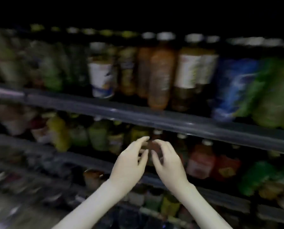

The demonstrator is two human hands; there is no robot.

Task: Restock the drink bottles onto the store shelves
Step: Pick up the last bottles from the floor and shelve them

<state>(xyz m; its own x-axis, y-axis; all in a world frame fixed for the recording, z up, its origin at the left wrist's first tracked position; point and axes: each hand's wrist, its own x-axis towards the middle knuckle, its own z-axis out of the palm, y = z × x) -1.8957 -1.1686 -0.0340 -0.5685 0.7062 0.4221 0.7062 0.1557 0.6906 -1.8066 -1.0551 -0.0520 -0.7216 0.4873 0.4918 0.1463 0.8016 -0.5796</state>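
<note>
The left hand [131, 164] and right hand [167, 160] reach side by side toward the middle shelf [91, 160], fingers curled around a dark brown bottle [154, 146] between them; blur hides whether either hand truly grips it. The bottle stands among its row, under the upper shelf rail [154, 118]. To seat it well, keep it upright, slide it far back into its lane and avoid nudging the red-labelled bottles [202, 159] just to the right.
</note>
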